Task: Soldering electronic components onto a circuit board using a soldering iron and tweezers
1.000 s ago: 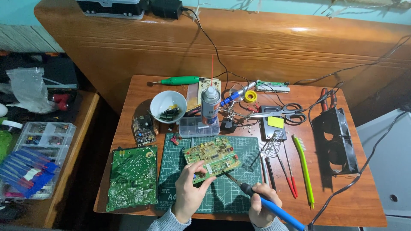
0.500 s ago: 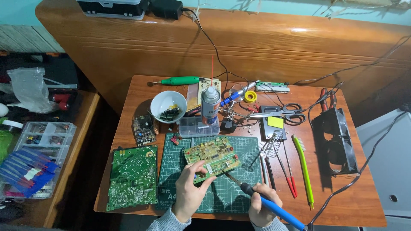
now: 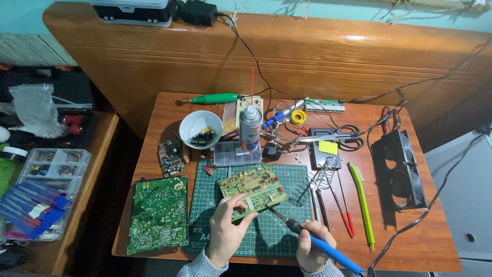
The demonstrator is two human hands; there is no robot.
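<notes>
A green-yellow circuit board (image 3: pixel 253 188) lies tilted on the green cutting mat (image 3: pixel 279 231). My left hand (image 3: pixel 226 231) grips the board's near edge with thumb and fingers. My right hand (image 3: pixel 307 251) holds a blue-handled soldering iron (image 3: pixel 315 242); its metal tip points up-left and touches the board's lower right edge.
A larger green circuit board (image 3: pixel 158 213) lies left of the mat, a small board (image 3: pixel 171 157) above it. A white bowl of parts (image 3: pixel 200 129), spray can (image 3: pixel 250 128), clear parts box (image 3: pixel 233 153), scissors (image 3: pixel 333 136), iron stand coil (image 3: pixel 326 174), yellow-green brush (image 3: pixel 362 202) and black fans (image 3: pixel 398 169) crowd the table.
</notes>
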